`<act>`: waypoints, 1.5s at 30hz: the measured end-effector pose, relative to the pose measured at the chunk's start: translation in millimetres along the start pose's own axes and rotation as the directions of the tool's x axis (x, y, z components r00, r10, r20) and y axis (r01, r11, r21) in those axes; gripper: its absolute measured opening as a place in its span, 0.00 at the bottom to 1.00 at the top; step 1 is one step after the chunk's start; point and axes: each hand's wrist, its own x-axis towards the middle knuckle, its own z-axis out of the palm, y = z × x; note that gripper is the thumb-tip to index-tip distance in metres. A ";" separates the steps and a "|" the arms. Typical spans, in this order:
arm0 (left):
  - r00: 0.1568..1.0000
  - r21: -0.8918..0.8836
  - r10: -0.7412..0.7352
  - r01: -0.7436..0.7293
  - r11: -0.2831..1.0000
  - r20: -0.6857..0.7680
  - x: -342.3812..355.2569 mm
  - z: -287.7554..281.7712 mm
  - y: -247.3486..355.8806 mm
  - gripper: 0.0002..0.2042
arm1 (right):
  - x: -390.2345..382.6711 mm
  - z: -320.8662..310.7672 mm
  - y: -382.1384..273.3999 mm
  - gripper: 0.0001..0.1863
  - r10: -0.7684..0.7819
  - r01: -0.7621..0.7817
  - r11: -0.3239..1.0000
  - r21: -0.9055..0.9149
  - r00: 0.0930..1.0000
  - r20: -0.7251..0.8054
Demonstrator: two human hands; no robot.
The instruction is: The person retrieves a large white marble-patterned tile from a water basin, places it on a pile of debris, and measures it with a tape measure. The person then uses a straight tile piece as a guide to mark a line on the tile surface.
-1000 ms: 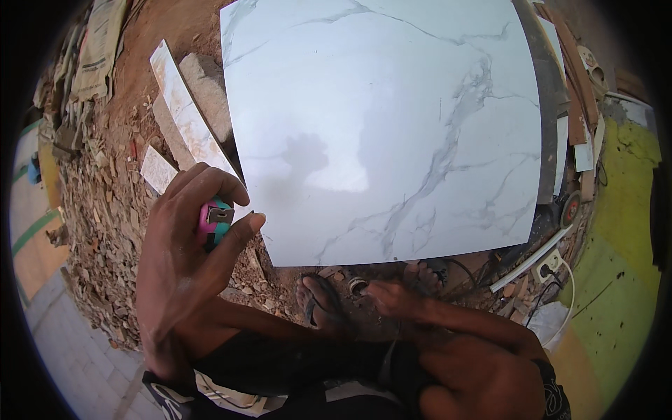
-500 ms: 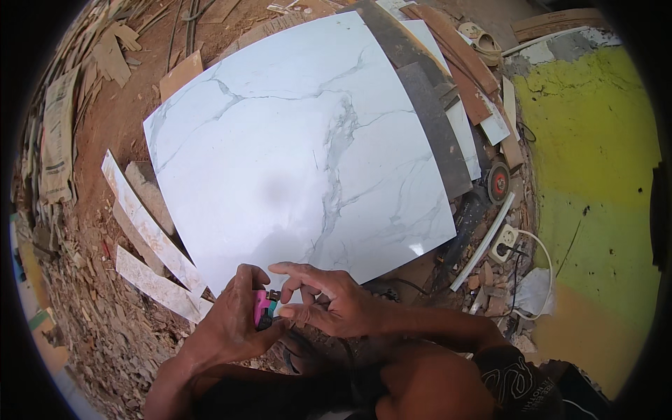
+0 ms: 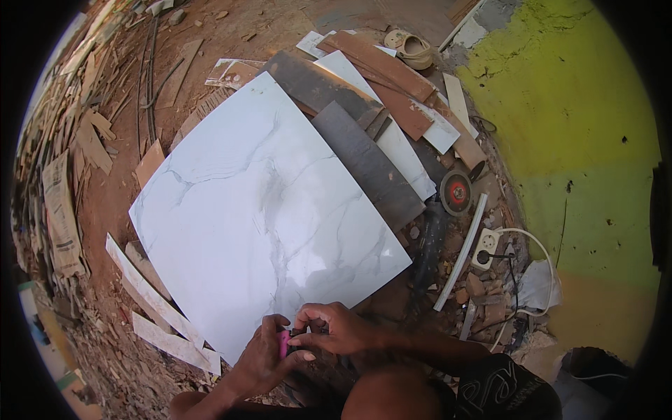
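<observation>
My left hand [image 3: 255, 360] grips a pink and teal tape measure [image 3: 284, 344] at the bottom middle of the head view. My right hand [image 3: 332, 329] is beside it, fingers curled at the metal end of the tape; exactly what they pinch is too small to make out. Both hands are at the near edge of a large white marble-patterned tile [image 3: 210, 224], which lies over rubble and other offcuts.
Dark and brown offcuts [image 3: 364, 161] stack behind the tile. An angle grinder [image 3: 456, 192], power strip [image 3: 487, 245] with cords and white plastic strip [image 3: 458, 255] lie right of it. Broken strips [image 3: 150, 283] lie left. A yellow-green surface [image 3: 581, 140] borders the right; a clog [image 3: 409, 49] sits behind.
My right hand has risen from low near my feet to meet the tape measure in my left hand. The view has shifted, showing more of the ground beyond the tile.
</observation>
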 end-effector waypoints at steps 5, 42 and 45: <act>0.995 0.154 -0.045 0.031 0.988 0.085 25.6 -2.2 32.5 0.28 | -18.4 -24.6 2.5 0.12 -0.067 0.063 0.998 -0.030 0.986 -0.151; 0.934 0.396 -0.142 0.273 0.877 -0.329 106.1 86.9 44.0 0.21 | -80.5 -122.5 25.5 0.13 0.025 -0.383 0.883 -0.272 0.616 -0.787; 0.936 0.396 -0.242 0.329 0.857 -0.255 116.1 76.5 49.1 0.24 | -81.8 -124.7 32.4 0.12 0.022 -0.347 0.903 -0.254 0.627 -0.779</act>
